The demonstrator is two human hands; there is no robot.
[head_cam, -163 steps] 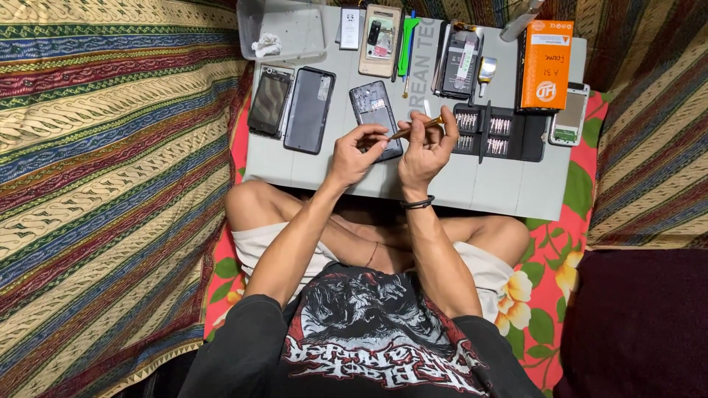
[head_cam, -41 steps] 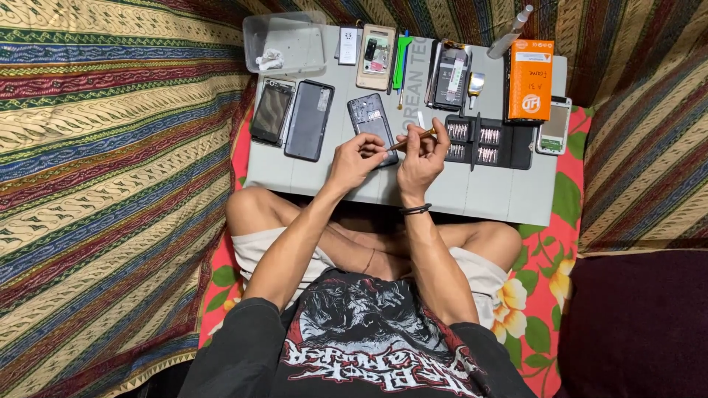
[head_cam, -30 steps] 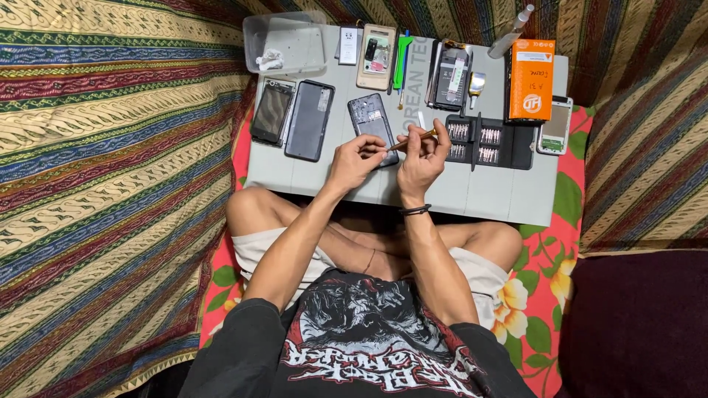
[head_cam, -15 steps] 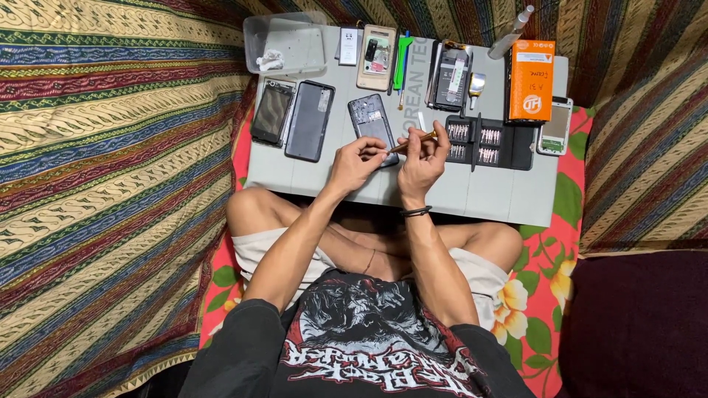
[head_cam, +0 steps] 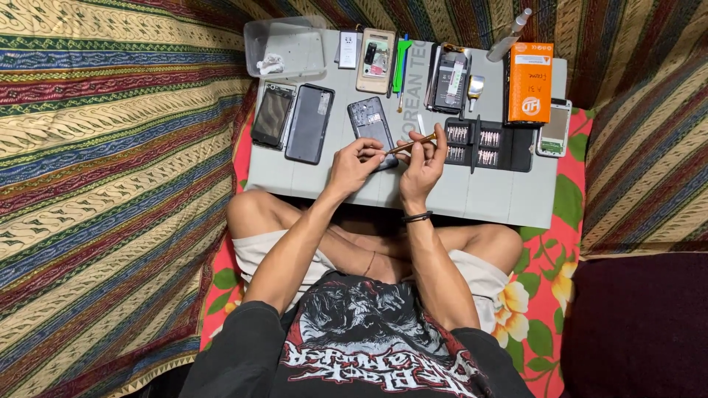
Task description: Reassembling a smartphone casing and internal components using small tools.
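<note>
Screwdriver: thin copper-coloured screwdriver (head_cam: pixel 411 144) held up just above the grey work mat (head_cam: pixel 487 199), tilted, tip end toward the left hand, handle end at the right; it hangs over the lower end of the opened phone (head_cam: pixel 371 127)
Left hand: left hand (head_cam: pixel 354 163) curled, fingertips pinched narrow on the lower end of the screwdriver; wrist resting near the mat's front edge
Right hand: right hand (head_cam: pixel 422 163) closed around the upper part of the screwdriver, thumb and forefinger up at the handle; dark band at the wrist
Opened phone: back off, insides showing, lying flat just beyond the left hand
Bit case: black bit case (head_cam: pixel 487 145) folded open just right of the right hand, rows of bits showing
Left of mat: two dark phone panels (head_cam: pixel 293 118) side by side; clear plastic tub (head_cam: pixel 286 46) behind them
Far edge: orange box (head_cam: pixel 529 82) standing by the bit case; green pry tool (head_cam: pixel 401 63) beside another opened phone (head_cam: pixel 450 79)
Surroundings: striped patterned cloth (head_cam: pixel 110 147) all round
</note>
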